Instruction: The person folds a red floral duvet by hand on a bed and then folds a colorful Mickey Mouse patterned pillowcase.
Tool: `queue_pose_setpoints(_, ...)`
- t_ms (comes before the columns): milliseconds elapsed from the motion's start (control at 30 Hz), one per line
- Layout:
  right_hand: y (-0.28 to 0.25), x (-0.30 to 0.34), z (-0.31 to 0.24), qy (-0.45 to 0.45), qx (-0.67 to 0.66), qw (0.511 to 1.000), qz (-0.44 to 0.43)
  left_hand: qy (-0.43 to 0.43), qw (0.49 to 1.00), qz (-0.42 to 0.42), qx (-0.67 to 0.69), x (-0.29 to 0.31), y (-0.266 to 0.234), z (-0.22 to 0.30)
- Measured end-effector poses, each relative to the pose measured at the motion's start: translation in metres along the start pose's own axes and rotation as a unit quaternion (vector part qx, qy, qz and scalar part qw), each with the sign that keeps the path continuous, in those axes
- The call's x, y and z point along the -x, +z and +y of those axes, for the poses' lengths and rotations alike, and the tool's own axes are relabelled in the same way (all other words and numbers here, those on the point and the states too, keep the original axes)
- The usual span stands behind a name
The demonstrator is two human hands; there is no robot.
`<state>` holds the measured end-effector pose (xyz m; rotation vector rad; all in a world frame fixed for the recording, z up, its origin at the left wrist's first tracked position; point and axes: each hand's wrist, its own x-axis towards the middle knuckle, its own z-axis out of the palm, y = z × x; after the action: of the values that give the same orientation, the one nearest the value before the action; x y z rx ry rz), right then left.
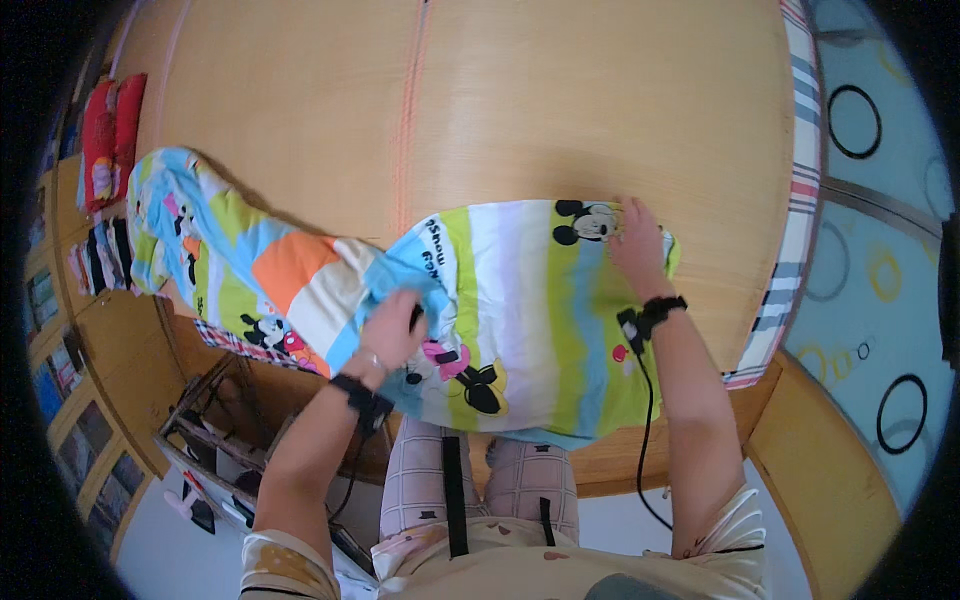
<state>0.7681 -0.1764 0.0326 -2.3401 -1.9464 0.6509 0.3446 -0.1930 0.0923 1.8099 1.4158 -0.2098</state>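
A long cartoon-print cloth (520, 300) with green, white, lilac and blue stripes lies across the near edge of a wooden surface. Its right part is spread fairly flat, while its middle is pinched and twisted and its left end lies bunched up. My left hand (393, 332), slightly blurred, is closed at the gathered middle, its fingers partly hidden. On the cloth's far right corner rests my right hand (638, 245), fingers stretched toward the far edge. Each wrist wears a black strap with a small device and cable.
The wooden board (600, 100) extends away beyond the cloth. A checked fabric strip (800, 180) lines its right edge. Red folded items (112, 140) and a row of folded clothes (100, 255) sit at the left. An open storage box (215, 430) stands below, left of my legs.
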Motion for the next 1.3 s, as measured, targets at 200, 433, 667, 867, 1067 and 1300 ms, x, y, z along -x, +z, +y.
queue_pose_setpoints(200,0.022,-0.021,0.009,0.071,0.09,0.981,-0.154,-0.075,0.968,-0.044,-0.235,-0.052,-0.044,-0.029)
queue_pose_setpoints(433,-0.008,0.085,0.111,0.351,0.048,0.935,0.001,-0.159,0.958,-0.104,-0.213,-0.003,-0.064,-0.024)
queue_pose_setpoints(667,-0.004,0.14,0.017,0.051,-0.146,0.986,0.062,0.125,0.988,0.03,-0.086,0.024,-0.052,-0.004)
queue_pose_setpoints(867,0.002,0.273,-0.057,-0.109,-0.172,0.965,-0.165,-0.013,0.961,0.257,-0.098,0.091,-0.027,-0.033)
queue_pose_setpoints(1067,0.032,0.336,-0.047,-0.049,-0.092,0.974,-0.201,-0.341,0.819,0.126,0.444,0.118,0.042,-0.061)
queue_pose_setpoints(1300,0.042,0.318,-0.056,-0.024,0.08,0.989,-0.123,-0.311,0.726,0.08,0.608,0.091,0.049,-0.002)
